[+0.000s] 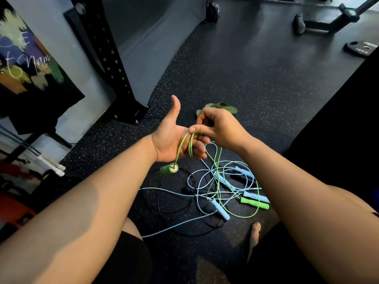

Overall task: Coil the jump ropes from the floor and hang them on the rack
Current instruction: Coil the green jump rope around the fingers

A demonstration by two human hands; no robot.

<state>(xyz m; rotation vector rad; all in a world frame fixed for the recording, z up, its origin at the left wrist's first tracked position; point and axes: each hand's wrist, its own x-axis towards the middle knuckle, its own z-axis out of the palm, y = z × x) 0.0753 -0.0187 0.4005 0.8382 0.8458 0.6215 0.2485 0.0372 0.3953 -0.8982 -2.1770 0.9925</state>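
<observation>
A green jump rope (220, 177) runs from the tangled pile on the floor up to my hands. My left hand (174, 138) is held palm up with the thumb raised, and loops of the green cord lie across its palm and fingers. One green handle (169, 168) dangles just below that hand. My right hand (217, 129) pinches the green cord right above the left fingers. The other green handle (254, 202) lies on the floor among light blue ropes (220, 210) and a black rope (162, 199).
A black perforated rack upright (106, 52) stands bolted to the speckled rubber floor (256, 83) at the left. White handles (55, 167) lie at the far left. A weight plate (362, 49) and a machine frame (328, 19) sit far right. My bare foot (254, 234) rests near the pile.
</observation>
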